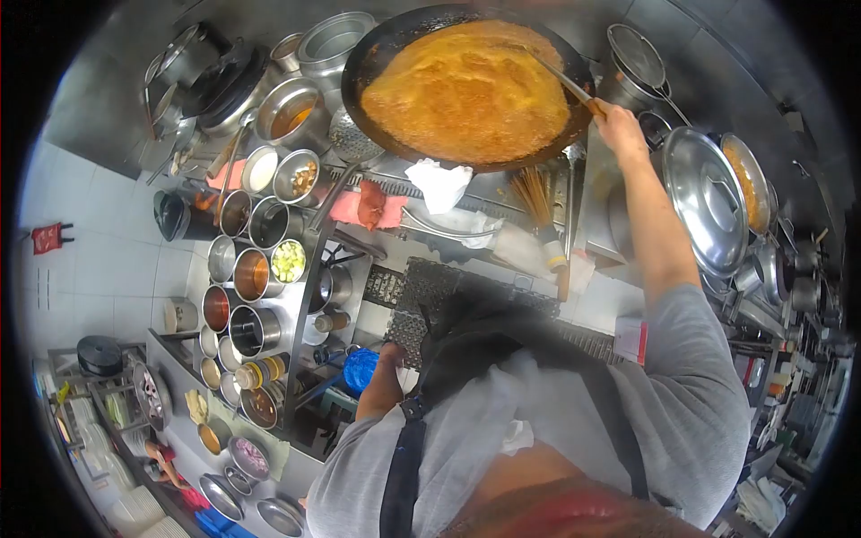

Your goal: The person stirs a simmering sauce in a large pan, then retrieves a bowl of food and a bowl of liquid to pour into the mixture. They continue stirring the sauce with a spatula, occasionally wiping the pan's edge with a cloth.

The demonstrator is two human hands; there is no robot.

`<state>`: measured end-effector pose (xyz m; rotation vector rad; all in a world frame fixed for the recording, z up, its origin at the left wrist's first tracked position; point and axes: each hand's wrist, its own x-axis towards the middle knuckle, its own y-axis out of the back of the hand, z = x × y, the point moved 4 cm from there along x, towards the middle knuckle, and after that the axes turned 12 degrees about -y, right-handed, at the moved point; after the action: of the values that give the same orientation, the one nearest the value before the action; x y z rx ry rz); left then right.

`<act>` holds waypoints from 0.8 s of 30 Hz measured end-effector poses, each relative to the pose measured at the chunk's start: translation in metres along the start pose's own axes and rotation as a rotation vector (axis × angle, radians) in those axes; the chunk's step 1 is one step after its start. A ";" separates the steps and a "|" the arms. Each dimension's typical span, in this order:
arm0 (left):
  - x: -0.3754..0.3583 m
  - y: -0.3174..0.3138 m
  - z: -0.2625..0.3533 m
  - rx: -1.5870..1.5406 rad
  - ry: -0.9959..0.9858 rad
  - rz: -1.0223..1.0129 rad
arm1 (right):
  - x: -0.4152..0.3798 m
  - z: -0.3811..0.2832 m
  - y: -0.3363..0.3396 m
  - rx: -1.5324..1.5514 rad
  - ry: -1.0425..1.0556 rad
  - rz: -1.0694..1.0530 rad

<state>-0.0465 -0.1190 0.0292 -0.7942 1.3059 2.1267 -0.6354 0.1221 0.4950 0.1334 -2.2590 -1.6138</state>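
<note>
My right hand [621, 130] is closed around the wooden end of a long-handled metal cooking utensil [563, 79]. Its shaft slants down to the left into a large black wok [354, 106], and the head is sunk in the food. Orange-yellow sauce [466, 94] with a bubbly surface fills most of the wok. My left hand [391, 353] hangs low at my side, by a blue bag-like bundle [361, 368], its fingers hidden. A crumpled white cloth [438, 184] lies against the wok's near rim.
Left of the wok stand several metal pots of ingredients, one with chopped green pieces [289, 261]. A bamboo brush [535, 202] lies on the stove's front ledge. To the right are a big steel lid [706, 202] and a mesh strainer [637, 56].
</note>
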 end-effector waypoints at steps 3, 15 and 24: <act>0.028 -0.003 -0.026 -0.528 0.480 0.094 | -0.018 0.021 0.040 0.001 -0.026 -0.009; 0.091 0.082 -0.004 0.087 -0.032 0.008 | -0.121 0.034 0.148 -0.102 0.025 -0.137; 0.096 0.018 -0.024 -0.005 -0.018 0.050 | -0.144 0.002 0.060 -0.032 0.270 -0.152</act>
<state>-0.1203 -0.1363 -0.0366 -0.7509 1.3247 2.1713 -0.4941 0.1849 0.5172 0.4953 -2.0571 -1.5965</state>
